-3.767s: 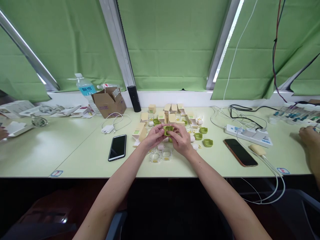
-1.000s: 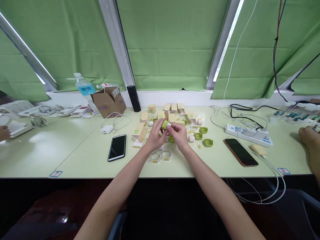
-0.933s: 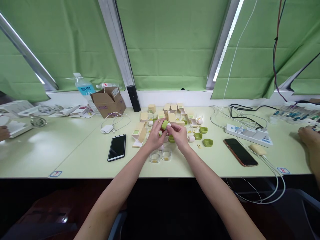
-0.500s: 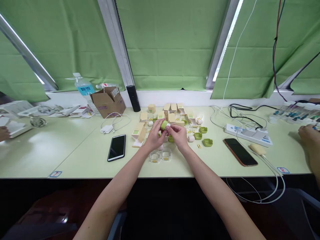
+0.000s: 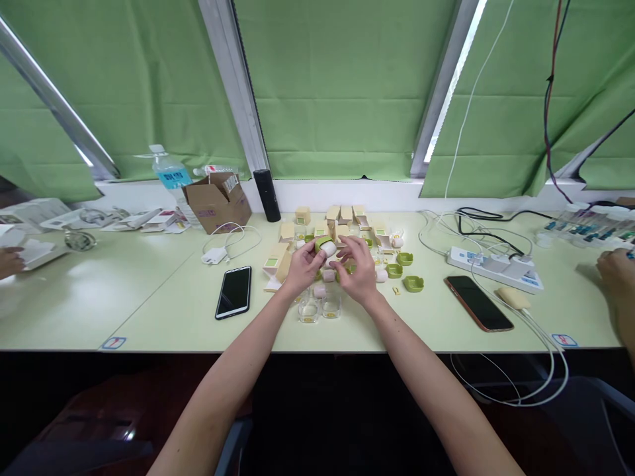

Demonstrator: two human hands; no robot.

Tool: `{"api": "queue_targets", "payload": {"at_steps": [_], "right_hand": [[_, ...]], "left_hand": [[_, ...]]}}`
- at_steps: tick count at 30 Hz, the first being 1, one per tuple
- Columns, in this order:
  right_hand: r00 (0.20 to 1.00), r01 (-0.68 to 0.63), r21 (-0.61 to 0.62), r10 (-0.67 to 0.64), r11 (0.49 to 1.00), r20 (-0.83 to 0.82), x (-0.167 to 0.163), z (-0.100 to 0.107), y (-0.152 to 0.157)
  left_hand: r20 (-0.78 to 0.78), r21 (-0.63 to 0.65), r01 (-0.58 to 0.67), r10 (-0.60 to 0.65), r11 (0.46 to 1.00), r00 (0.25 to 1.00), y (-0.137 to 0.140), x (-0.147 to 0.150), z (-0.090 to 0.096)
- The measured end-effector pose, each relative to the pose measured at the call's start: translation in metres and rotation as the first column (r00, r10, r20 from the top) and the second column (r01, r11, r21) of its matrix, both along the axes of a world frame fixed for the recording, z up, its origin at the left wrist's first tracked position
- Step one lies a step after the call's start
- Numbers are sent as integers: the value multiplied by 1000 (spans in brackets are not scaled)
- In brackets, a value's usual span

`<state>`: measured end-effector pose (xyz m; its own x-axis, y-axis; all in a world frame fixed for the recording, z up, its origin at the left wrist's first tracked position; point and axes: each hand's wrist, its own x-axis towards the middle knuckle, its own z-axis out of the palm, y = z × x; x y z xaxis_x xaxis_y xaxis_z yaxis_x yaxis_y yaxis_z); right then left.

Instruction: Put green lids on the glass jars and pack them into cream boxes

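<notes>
My left hand (image 5: 301,270) is closed around a small green case (image 5: 321,242), tilted, with a pale rounded piece (image 5: 328,249) showing at its mouth. Just right of it, my right hand (image 5: 359,272) has its fingers spread and grips nothing. Below the hands stand two small clear containers (image 5: 331,306) and a pale pink cylinder (image 5: 320,291). To the right lie several loose green cases (image 5: 413,284) and a tiny yellow piece (image 5: 396,291). Small cream boxes (image 5: 303,215), several with flaps up, are clustered behind and left of my hands.
A phone (image 5: 233,292) lies to the left, another phone (image 5: 479,303) to the right near a power strip (image 5: 495,268) with cables. A cardboard box (image 5: 218,203), a black cylinder (image 5: 266,196) and a water bottle (image 5: 171,175) stand at the back. Other people's hands show at both sides.
My right hand has drawn off the green case, and its fingers have spread. The case has turned in my left hand, so more of the pale piece shows.
</notes>
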<state>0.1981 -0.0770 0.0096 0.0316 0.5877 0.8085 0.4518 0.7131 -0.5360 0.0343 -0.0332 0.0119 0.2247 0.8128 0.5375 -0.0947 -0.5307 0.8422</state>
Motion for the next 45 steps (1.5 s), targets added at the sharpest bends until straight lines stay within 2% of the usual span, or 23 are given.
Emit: {"api": "queue_targets", "payload": {"at_steps": [4,8,11,14,20,29,39,45], "right_hand": [[981,24,95,-42,995,191,2,-6,5],[970,70,184,-111,980,219,4,-8,9],[969,70,238,-123,969,215,6,-7,9],[962,81,226,-136,971,238,6,-6,7],[942,90,193,-146,977,301,4,-5,5],[943,69,195,-128,978,307,1,-5,4],[927,85,213,-156,973,340,3,-8,5],[938,68,193,-129,979,323,3,-9,6]], "left_hand": [[21,-53,101,-100,993,995,-7,3,7],[-6,-76,132,-133,988,991,-10,5,8],[-21,-45,162,-164,986,986,-9,3,5],[-25,-19,179,-180,984,983,-8,1,3],[-38,-8,129,-130,992,991,-8,2,1],[-13,22,60,-60,998,998,-7,6,-1],[-71,130,87,-78,988,994,-15,4,8],[-22,80,129,-128,988,992,-11,2,4]]}}
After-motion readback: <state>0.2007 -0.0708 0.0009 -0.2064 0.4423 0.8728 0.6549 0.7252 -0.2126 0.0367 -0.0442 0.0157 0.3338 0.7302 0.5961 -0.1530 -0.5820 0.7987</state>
